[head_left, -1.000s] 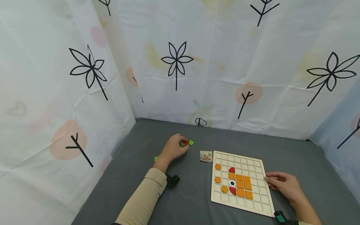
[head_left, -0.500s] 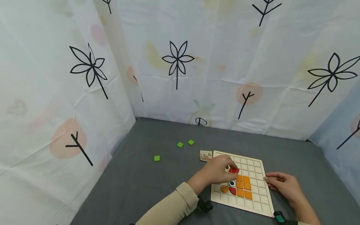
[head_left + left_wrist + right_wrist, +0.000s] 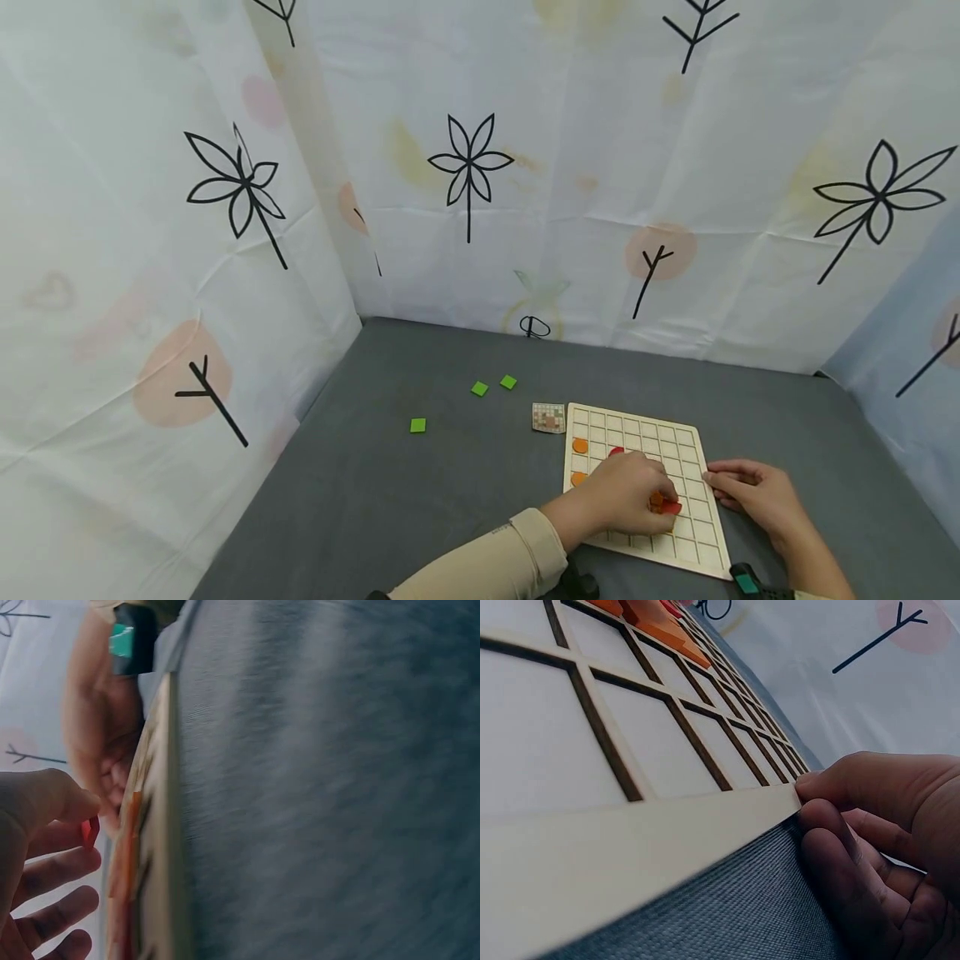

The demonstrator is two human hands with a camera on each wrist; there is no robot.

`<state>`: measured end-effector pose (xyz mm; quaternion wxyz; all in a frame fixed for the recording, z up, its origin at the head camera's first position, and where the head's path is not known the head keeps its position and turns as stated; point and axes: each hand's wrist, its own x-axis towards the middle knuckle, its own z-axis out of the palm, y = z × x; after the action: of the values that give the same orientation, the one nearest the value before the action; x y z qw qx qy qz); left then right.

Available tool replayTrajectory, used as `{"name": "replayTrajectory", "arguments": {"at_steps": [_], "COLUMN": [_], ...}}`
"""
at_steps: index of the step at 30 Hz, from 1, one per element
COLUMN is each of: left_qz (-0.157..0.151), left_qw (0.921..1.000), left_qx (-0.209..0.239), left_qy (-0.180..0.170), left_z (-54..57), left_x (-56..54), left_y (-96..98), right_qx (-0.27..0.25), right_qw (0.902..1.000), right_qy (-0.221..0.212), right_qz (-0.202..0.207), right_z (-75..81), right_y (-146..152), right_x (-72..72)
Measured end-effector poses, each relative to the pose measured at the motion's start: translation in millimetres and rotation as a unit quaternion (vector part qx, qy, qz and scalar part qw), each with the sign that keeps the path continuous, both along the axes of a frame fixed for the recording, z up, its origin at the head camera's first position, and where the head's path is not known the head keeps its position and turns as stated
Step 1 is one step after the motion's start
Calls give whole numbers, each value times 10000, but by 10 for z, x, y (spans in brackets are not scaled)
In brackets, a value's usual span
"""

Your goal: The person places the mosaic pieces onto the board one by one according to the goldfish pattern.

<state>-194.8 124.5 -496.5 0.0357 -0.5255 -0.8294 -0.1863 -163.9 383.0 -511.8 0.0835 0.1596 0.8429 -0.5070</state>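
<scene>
My left hand (image 3: pixel 626 496) is over the wooden grid board (image 3: pixel 701 537), pinching a small red piece (image 3: pixel 91 831) between thumb and index finger. In the left wrist view its other fingers are spread beside the board. Orange pieces (image 3: pixel 667 630) sit in the grid, largely hidden under this hand in the head view. An orange disc (image 3: pixel 580 446) and part of another red piece (image 3: pixel 617 451) show at the board's left and middle. My right hand (image 3: pixel 757 496) holds the board's right edge, its thumb on the rim and fingers curled beside it.
Several green square tiles, one being the left tile (image 3: pixel 417 426), lie on the grey tabletop (image 3: pixel 360 500) left of the board. A small printed pattern card (image 3: pixel 548 418) lies by the board's upper left corner. A white patterned curtain (image 3: pixel 570 167) surrounds the table.
My left hand has picked up the red piece near the green tiles and carried it right, across to the middle of the board. My right hand has stayed at the board's edge.
</scene>
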Motion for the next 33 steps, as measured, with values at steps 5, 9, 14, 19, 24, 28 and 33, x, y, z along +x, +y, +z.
{"name": "replayTrajectory", "arguments": {"at_steps": [5,9,14,19,24,28,33], "left_qz": [-6,18,-27,-47,-48,-59,-9], "left_qw": [9999,9999,10000,9999,9998,9998,9997], "left_qx": [-84,-66,-35,111,67,33,-29], "left_qy": [79,98,13,100,182,181,249], "left_z": [-63,-68,-57,-79,-103,-108,-91], "left_x": [26,30,29,14,-3,-6,5], "left_y": [1,-18,-40,-41,-32,-31,-39], "right_qx": [-26,-8,-27,-46,-31,-17,-20], "right_qw": [10000,10000,10000,10000,10000,10000,10000], "right_qy": [23,47,57,33,7,15,37], "right_qz": [22,67,47,22,19,18,66], "right_z": [0,2,0,3,4,10,19], "right_y": [11,19,15,-2,-6,-6,-3], "right_x": [-1,0,4,10,11,9,18]}}
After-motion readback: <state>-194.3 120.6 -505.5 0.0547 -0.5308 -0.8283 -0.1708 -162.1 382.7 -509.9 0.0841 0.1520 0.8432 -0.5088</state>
